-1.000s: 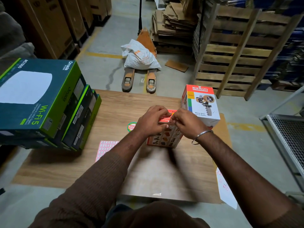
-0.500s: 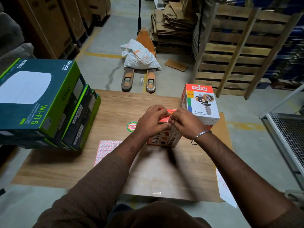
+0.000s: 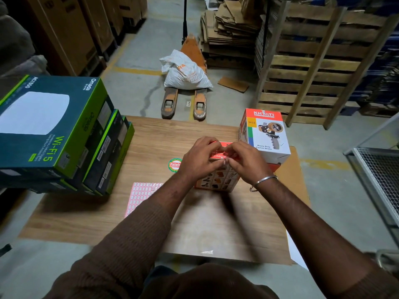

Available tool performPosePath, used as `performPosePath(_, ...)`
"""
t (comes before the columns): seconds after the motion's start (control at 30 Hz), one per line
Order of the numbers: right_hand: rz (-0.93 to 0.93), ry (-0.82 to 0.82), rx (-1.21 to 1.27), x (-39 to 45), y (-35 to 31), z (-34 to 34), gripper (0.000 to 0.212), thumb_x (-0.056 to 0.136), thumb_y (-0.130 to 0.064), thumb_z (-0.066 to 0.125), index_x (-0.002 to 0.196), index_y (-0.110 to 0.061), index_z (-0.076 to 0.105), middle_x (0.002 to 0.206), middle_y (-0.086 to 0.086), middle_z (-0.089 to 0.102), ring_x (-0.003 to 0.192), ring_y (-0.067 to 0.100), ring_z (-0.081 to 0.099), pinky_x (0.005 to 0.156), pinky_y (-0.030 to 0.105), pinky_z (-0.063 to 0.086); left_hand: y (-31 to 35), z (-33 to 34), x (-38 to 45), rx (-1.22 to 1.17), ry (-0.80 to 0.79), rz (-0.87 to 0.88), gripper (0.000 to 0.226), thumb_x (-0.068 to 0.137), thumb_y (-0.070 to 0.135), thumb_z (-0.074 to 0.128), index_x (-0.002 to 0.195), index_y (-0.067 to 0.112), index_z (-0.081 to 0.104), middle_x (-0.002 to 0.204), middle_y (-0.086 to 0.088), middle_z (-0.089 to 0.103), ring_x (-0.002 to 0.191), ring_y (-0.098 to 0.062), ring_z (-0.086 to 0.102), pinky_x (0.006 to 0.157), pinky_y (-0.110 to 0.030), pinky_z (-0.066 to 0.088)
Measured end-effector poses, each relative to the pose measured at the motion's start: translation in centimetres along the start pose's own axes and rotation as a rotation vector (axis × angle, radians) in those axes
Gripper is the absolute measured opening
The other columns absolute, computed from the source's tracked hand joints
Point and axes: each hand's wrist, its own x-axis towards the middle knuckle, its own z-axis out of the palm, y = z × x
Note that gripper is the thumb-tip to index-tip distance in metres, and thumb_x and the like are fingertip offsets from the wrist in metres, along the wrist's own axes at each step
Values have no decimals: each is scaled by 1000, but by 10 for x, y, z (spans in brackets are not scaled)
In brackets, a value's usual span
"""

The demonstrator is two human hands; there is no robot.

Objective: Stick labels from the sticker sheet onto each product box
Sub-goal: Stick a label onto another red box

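A small red and white product box (image 3: 218, 180) stands in the middle of the wooden table (image 3: 151, 212). Both my hands are over its top. My left hand (image 3: 200, 160) has its fingers curled on the box's top left edge. My right hand (image 3: 244, 162) meets it fingertip to fingertip above the box's near top edge; whether a label is pinched there I cannot tell. The red-lined sticker sheet (image 3: 140, 197) lies flat on the table to the left, partly under my left forearm. A white carton sealer box (image 3: 265, 134) stands at the back right.
Several green and dark Wi-Fi boxes (image 3: 54, 130) are stacked at the table's left. A round green sticker (image 3: 173, 165) lies on the table. Beyond it stand a pallet jack (image 3: 183, 100) with a white sack, wooden pallets (image 3: 313, 67), and a metal mesh cart (image 3: 380, 169) at right.
My hands stay on top of the small box; the fingertips have shifted slightly toward its near top edge. The box and sticker sheet have not moved.
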Motion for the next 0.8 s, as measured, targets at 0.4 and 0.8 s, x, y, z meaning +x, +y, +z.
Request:
performPosePath(0.4, -69, 18, -78, 2, 8, -1, 8, 87, -14, 75, 90, -20, 71, 89, -7, 59, 83, 16, 57, 68, 28, 35, -15, -2, 8, 18, -130, 12, 42, 85, 56, 62, 123, 39, 59, 137, 16, 49, 133, -11, 42, 96, -51, 53)
performPosePath(0.8, -230, 76, -76, -4, 16, -3, 8, 88, -17, 73, 93, -15, 78, 104, 0, 71, 92, 21, 68, 74, 32, 55, -13, -1, 9, 14, -124, -4, 41, 83, 50, 63, 122, 36, 60, 135, 17, 49, 132, -10, 42, 96, -50, 52)
